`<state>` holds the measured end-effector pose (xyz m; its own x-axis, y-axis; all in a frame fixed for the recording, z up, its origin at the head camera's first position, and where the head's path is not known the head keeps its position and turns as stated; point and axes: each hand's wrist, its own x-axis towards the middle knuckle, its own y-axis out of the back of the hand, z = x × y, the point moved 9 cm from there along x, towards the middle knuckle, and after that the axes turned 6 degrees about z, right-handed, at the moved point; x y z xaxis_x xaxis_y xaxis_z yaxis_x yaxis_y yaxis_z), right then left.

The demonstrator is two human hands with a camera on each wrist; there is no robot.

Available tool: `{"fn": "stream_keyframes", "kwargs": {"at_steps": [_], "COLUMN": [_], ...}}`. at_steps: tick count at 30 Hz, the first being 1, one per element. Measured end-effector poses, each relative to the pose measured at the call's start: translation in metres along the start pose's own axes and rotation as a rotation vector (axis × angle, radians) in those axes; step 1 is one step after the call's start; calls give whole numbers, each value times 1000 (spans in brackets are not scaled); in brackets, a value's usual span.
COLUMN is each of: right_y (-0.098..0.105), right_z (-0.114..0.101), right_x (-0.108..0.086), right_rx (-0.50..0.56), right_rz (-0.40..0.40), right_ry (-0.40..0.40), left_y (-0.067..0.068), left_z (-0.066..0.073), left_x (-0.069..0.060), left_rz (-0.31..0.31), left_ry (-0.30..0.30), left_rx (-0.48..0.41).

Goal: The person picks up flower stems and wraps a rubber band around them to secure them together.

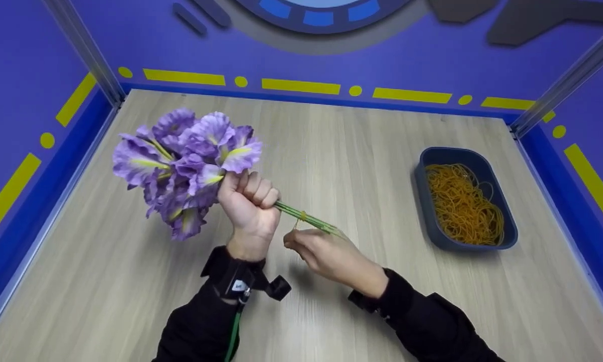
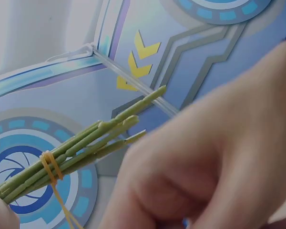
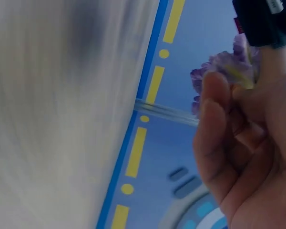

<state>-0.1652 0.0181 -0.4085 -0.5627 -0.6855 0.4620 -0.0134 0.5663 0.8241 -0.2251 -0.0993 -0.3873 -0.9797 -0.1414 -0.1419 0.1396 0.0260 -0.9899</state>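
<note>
At the left, a bunch of purple-and-yellow, ruffled artificial flowers (image 1: 190, 161) is hanging above the pale wood-grain table (image 1: 341, 146). Just beside the blooms, the left hand (image 1: 248, 203) is gripping the bunch tightly, its fingers curling round the thin green stems (image 1: 315, 222). Further right, a thin yellow-orange rubber band (image 1: 303, 216) is circling the stems near their cut ends, 2 strands showing in the left wrist view. The right hand (image 1: 326, 251) is pinching the band's loose loop, pulling it taut. At the far right, a dark blue, rounded rectangular box (image 1: 423, 201) is holding tangled yellow-orange rubber bands (image 1: 464, 206).
</note>
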Motion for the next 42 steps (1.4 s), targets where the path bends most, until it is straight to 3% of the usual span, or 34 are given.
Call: {"fn": "stream_keyframes", "kwargs": {"at_steps": [4,10,15,22,30,36,42], "right_y": [9,38,70,100,120,112,79], "right_z": [-13,-44,-51,-40,-6,28,52], "right_x": [-3,-10,-10,-6,-3,2,8], "right_rx": [-73,-89,-34,36,-12,-13,33], "right_rz": [15,200,323,379,426,410,337], "right_ry": [-42,74,134,140,63,18,14], "left_y": [-1,-3,-4,-3,-3,-3,-5], "left_z": [11,18,13,-3,-24,-42,-46], "left_x": [4,8,6,1,-6,-16,-21], "left_rz": [-3,-35,-54,-64,-78,-62,-71], "left_ry": [-70,-109,-118,-36,96,228,238], "left_rx": [30,62,158,239,322,291,265]}}
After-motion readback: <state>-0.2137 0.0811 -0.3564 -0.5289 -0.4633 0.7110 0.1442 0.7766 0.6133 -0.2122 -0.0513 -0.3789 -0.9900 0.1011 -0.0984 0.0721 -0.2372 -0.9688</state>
